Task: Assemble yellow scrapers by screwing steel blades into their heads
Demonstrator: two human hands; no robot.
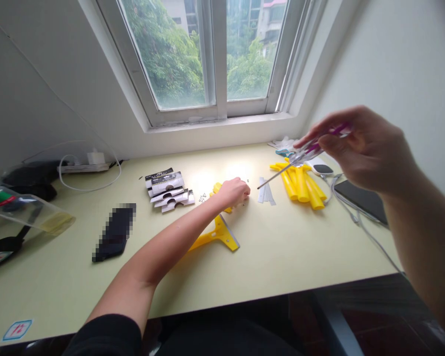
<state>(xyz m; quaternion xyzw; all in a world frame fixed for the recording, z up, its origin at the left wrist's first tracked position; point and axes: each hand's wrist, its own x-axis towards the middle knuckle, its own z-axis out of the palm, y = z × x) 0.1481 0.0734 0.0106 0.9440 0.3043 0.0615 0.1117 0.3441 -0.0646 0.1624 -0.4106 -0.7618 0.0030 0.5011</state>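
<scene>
My right hand (367,148) is raised over the right side of the desk, its fingers wrapped round the clear and purple handle of a screwdriver (274,179). The shaft points down and left. Low at the desk's middle, my left hand (235,193) has its fingers curled together; whatever they hold, if anything, is hidden. Under the left forearm lies a yellow scraper (222,235) with a metal blade along its edge. Another yellow part (217,188) is partly covered by the left hand. Small screws (202,198) are scattered left of it, and flat metal blades (266,192) lie to its right.
Several yellow handles (300,183) are piled at the right, near a dark tablet (361,200) and cables. Black and white boxes (166,185) lie left of centre. A blurred dark phone-like item (114,235) and a tilted bottle (33,210) are farther left. A window stands behind.
</scene>
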